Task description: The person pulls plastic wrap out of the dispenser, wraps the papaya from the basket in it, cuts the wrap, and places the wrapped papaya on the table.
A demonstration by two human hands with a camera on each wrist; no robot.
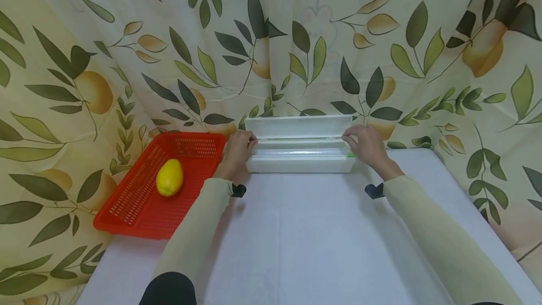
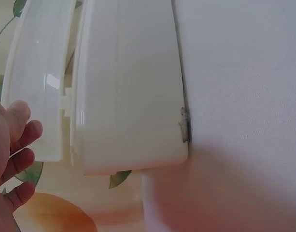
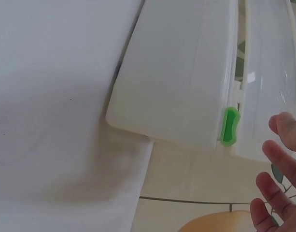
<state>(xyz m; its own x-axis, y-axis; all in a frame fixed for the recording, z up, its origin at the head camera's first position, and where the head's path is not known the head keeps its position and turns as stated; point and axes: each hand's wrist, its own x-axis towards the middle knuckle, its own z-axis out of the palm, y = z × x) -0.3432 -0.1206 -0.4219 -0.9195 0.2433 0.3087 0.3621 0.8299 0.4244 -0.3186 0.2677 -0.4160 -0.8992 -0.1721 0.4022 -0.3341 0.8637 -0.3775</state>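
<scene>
A long white cling film dispenser [image 1: 300, 164] lies at the table's far edge, its lid [image 1: 298, 127] raised behind it. Glossy film [image 1: 296, 152] shows inside, and a green slide cutter [image 3: 230, 126] sits near the right end. My left hand [image 1: 239, 149] is at the lid's left end, its thumb and loosely bent fingers overlapping that corner in the left wrist view. At the opposite end my right hand [image 1: 367, 146] mirrors it, thumb and index fingertips close together over the lid. Neither wrist view shows the lid between thumb and finger.
On the left stands a red perforated basket [image 1: 127, 201] holding a yellow lemon [image 1: 170, 177]. A white cloth [image 1: 305, 234] covers the table. Patterned curtains [image 1: 271, 36] hang right behind the dispenser and along both sides.
</scene>
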